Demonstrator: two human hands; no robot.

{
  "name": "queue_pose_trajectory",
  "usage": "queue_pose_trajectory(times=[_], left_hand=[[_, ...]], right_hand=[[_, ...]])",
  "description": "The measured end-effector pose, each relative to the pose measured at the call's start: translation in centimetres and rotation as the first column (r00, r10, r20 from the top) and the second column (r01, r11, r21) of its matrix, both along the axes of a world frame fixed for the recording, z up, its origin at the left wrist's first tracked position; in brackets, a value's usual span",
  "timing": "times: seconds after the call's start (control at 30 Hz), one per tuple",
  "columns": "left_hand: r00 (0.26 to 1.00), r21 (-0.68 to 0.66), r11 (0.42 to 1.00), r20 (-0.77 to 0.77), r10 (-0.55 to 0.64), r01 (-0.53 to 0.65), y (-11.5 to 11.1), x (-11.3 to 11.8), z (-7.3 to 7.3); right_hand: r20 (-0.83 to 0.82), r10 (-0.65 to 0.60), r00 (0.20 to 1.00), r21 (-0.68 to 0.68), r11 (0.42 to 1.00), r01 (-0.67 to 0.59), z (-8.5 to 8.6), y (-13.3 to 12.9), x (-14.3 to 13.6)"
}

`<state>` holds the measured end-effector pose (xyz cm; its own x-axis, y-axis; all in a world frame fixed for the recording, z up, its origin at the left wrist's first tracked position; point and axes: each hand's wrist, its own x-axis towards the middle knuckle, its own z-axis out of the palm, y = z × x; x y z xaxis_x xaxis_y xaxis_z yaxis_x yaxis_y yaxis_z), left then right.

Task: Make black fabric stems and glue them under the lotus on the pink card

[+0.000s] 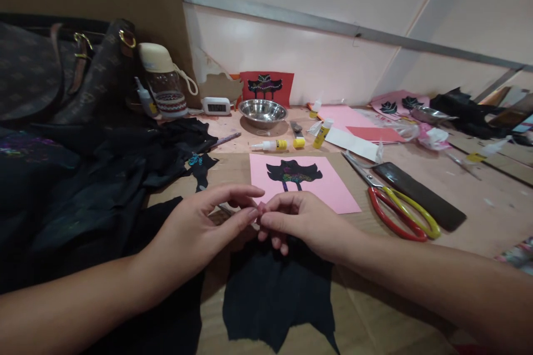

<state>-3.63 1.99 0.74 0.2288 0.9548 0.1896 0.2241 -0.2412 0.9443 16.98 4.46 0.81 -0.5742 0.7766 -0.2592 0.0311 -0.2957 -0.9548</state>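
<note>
My left hand [220, 216] and my right hand [297, 219] meet fingertip to fingertip above the near edge of a pink card [333, 191]. Both are closed in a pinch; a small pinkish bit shows between them, too small to name. On the card lies a black cloth cutout [293, 172] shaped like a roof, with shiny coloured patches; my fingers hide its lower part. Beneath my right hand a ragged piece of black cloth [278, 294] is spread on brown cardboard [353, 299].
Red-and-yellow-handled scissors [395, 211] lie right of the card, beside a dark flat case [420, 194]. Behind stand a metal bowl [263, 113], a glue bottle [270, 146], a small clock [216, 106] and a drinking bottle [166, 83]. Black cloth [83, 194] heaps at left.
</note>
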Motion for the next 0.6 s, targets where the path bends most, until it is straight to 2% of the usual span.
queue_pose_trajectory(times=[0.13,0.37,0.6], left_hand=[[0.999,0.055,0.998,-0.037,0.015,-0.013,0.09,-0.2,-0.06],[0.999,-0.065,0.998,0.044,0.022,-0.019,0.45,-0.46,-0.42],[1.0,-0.081,0.997,0.016,0.015,-0.014,1.01,-0.71,-0.49]], right_hand=[[-0.062,0.012,0.998,-0.027,1.0,-0.014,-0.2,-0.2,0.01],[-0.153,0.105,0.983,-0.031,0.993,-0.111,-0.06,-0.16,0.34],[-0.198,0.085,0.976,-0.092,0.99,-0.105,0.01,-0.15,0.65]])
